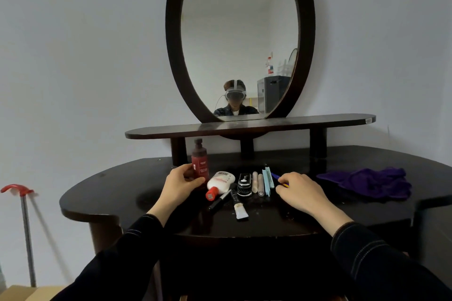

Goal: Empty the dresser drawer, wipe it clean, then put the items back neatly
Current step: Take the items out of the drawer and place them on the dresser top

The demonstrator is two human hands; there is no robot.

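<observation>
My left hand grips an upright dark red bottle standing on the dark dresser top. My right hand pinches a thin blue and yellow pen at the right end of a row of items. Between my hands lie a white bottle with a red cap, a black compact device, two slim tubes, a pale blue flat stick, a black marker and a small white tube. The drawer itself is out of sight below the top.
A crumpled purple cloth lies on the right of the dresser top. An oval mirror stands on a raised shelf behind the items. A red-handled metal stick leans at the left wall, above a cardboard box.
</observation>
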